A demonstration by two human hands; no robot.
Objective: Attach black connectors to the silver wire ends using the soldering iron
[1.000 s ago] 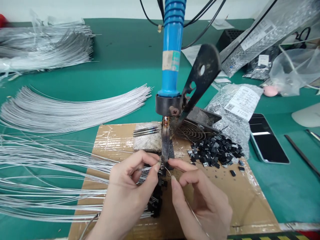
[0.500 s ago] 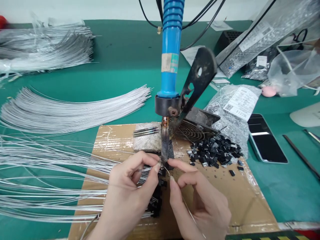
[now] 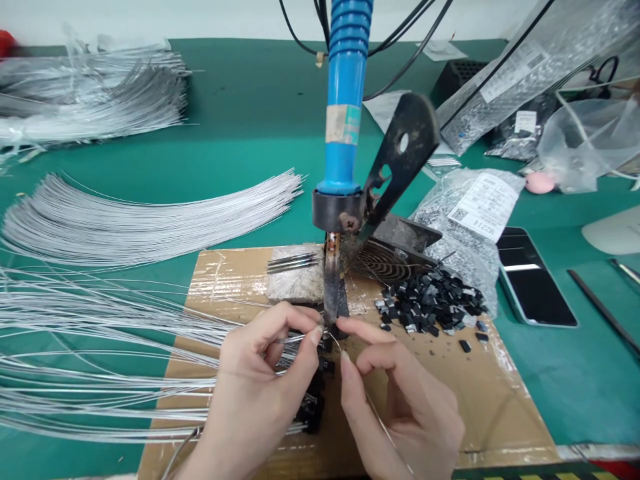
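Note:
A blue-handled soldering iron (image 3: pixel 345 157) hangs tip-down in a black clamp in front of me. Close under its tip, my left hand (image 3: pixel 265 383) is closed in a pinch of thumb and forefinger; the tiny piece between them is mostly hidden. Thin solder wire (image 3: pixel 379 419) curves from the iron's tip down across my right hand (image 3: pixel 407 400), which is closed on it, with the index fingertip beside the iron. Behind and below my left hand lie white wires (image 3: pixel 190 383) with black end pieces (image 3: pixel 314 403), partly covered by that hand.
A cardboard sheet (image 3: pixel 480 407) lies under the work. Small black pieces (image 3: pixel 433 300) are heaped at right, beside a phone (image 3: pixel 537 277) and a bubble-wrap bag (image 3: pixel 450 213). A solder coil (image 3: pixel 390 260) sits behind the iron. Wire bundles (image 3: pixel 150 223) lie at left.

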